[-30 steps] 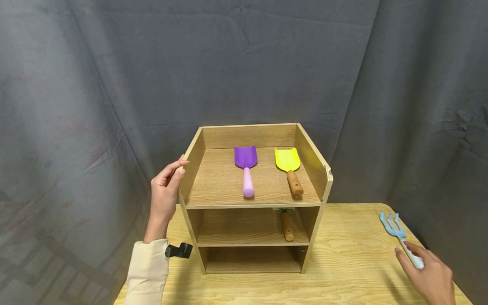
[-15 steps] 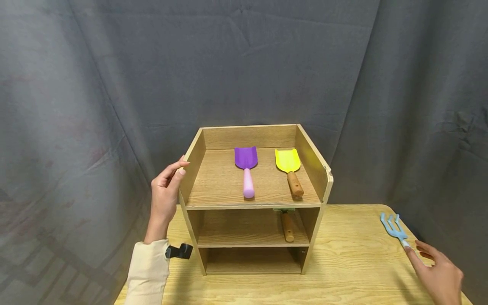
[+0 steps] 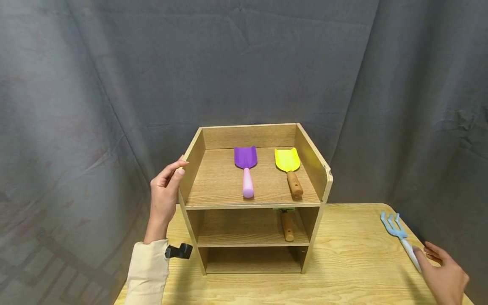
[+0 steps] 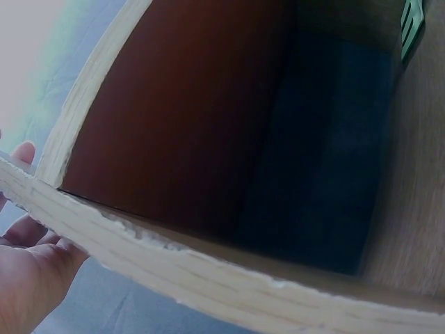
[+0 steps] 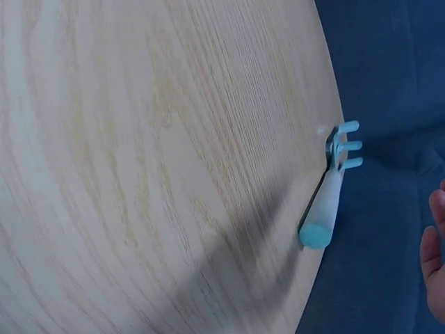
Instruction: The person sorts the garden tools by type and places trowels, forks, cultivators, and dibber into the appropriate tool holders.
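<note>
My left hand [image 3: 164, 192] pinches the front edge of the left side panel of a small wooden shelf unit [image 3: 253, 206], thumb inside and fingers outside. The left wrist view has that hand [image 4: 38, 275] at the panel's pale edge. Over at the right, my right hand [image 3: 444, 271] hovers beside a light blue hand rake [image 3: 396, 233] with a whitish handle. The rake lies on the table near its right edge, tines pointing away. From the right wrist, the hand rake [image 5: 325, 202] shows apart from the loosely bent fingers [image 5: 431, 250].
On the unit's top lie a purple scoop [image 3: 245, 157] with a pink handle and a yellow scoop [image 3: 287, 160] with a wooden handle. A green tool with a wooden handle [image 3: 287, 226] rests on the middle shelf. Grey curtains [image 3: 244, 63] hang behind the table [image 3: 354, 245].
My right hand has let go of the hand rake's handle and drawn back to the lower right. The rake stays where it lay. My left hand has not moved.
</note>
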Available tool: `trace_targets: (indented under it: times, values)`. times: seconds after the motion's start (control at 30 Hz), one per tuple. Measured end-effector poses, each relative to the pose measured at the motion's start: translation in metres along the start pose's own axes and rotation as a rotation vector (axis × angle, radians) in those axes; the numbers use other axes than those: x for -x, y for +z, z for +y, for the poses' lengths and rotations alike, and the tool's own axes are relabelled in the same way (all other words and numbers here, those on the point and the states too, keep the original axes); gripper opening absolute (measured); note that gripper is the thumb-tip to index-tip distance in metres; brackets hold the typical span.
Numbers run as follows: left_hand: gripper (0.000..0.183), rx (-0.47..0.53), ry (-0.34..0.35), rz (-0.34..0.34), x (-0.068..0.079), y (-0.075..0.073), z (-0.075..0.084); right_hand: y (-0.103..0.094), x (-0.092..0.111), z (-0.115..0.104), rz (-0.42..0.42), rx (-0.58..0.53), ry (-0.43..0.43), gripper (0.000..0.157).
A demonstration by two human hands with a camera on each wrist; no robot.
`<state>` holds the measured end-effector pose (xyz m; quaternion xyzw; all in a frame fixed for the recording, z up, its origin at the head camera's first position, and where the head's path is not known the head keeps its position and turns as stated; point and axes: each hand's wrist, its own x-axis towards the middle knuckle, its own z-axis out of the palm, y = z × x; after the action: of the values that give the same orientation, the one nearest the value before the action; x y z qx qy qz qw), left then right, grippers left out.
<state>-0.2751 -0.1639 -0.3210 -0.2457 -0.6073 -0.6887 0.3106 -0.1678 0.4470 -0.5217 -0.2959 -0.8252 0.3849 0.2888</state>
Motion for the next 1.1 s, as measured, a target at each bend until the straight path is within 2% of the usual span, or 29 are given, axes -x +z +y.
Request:
trace_targets:
  times: [0.27, 0.57, 0.87, 1.1]
  values:
    - [0.020, 0.016, 0.014, 0.004, -0.001, -0.002, -0.001, 0.001, -0.010, 0.010, 0.040, -0.033, 0.094, 0.066]
    - [0.022, -0.009, -0.001, 0.009, 0.000, -0.002, -0.002, 0.003, -0.016, 0.016, -0.006, 0.039, 0.148, 0.072]
    - [0.020, 0.011, 0.002, 0.007, -0.001, -0.002, -0.002, 0.003, -0.022, 0.029, -0.082, 0.069, 0.194, 0.076]
    - [0.019, 0.015, -0.007, 0.011, -0.001, -0.001, -0.003, 0.002, -0.026, 0.033, -0.103, 0.105, 0.202, 0.073]
